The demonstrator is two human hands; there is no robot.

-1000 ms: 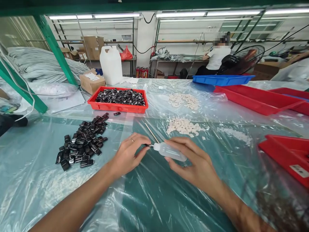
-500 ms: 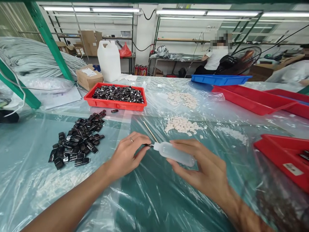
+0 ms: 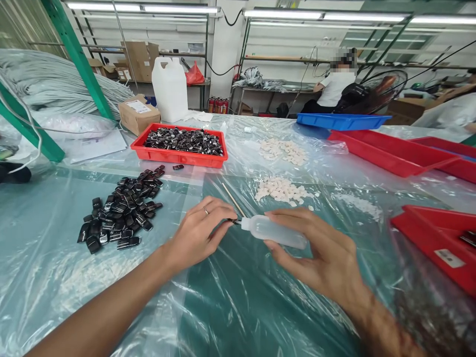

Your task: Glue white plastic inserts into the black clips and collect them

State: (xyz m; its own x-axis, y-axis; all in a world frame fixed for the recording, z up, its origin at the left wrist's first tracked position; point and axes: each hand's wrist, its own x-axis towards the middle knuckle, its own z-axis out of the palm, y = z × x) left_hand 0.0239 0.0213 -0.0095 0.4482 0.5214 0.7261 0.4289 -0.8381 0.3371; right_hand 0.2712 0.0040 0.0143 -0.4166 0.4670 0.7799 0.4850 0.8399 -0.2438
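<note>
My right hand [image 3: 316,243] is closed around a translucent squeeze bottle [image 3: 278,231], which lies nearly level with its nozzle pointing left. Pinched in the fingertips of my left hand [image 3: 204,225] is a small black part [image 3: 234,221], mostly covered by the fingers. The bottle's tip meets this part or stops just short of it; I cannot tell which. A thin wooden stick [image 3: 233,199] lies just behind the nozzle. Left of my hands is a loose pile of black parts [image 3: 122,210] with shiny metal strips. Small whitish pieces [image 3: 281,190] are heaped beyond the bottle.
A red tray [image 3: 178,157] full of black parts stands behind the pile, near a white jug [image 3: 170,89] and a cardboard box [image 3: 139,114]. Red trays [image 3: 394,153] and a blue tray [image 3: 342,120] occupy the right side. Clear plastic sheeting covers the table. A person [image 3: 330,89] sits farther back.
The bottle and both hands have shifted slightly to the right in view, and the bottle lies a little more level. Both grips stay the same.
</note>
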